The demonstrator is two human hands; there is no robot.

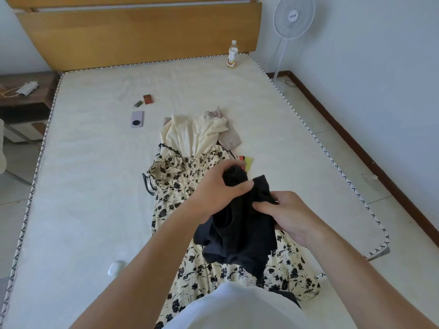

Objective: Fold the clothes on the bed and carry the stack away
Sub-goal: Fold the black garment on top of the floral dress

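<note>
Two hands hold one black garment above the bed, at about 5 o'clock from mattress centre, over the floral dress. Left hand: fingers curled shut round a bunched upper edge, thumb pressed across the cloth. Right hand: thumb and fingers pinching a fold at the garment's right side. Rest of the cloth hangs crumpled and unsorted below both grips; neither seams nor hem are laid out, so folding of this piece looks barely begun. Dress lies long, 12 to 6 o'clock, with a cream top and a beige piece at its 12 o'clock end, all still unfolded. Risks, as judged: the dangling hem could drag on the dress and rumple or shift it when the black piece is set down; a bunched grip like the left one tends to give a crooked fold; the pinch on the right is slight and could slip if the cloth is shaken out. Loose items could get swept up or knocked: phone at 10 o'clock, small red box and dark lighter-like object just beyond it, white mouse-like object at 7 o'clock near the left forearm, bottle upright at 1 o'clock by the headboard. Writing: bottle label and fan hub badge too small to read; box print illegible.
</note>
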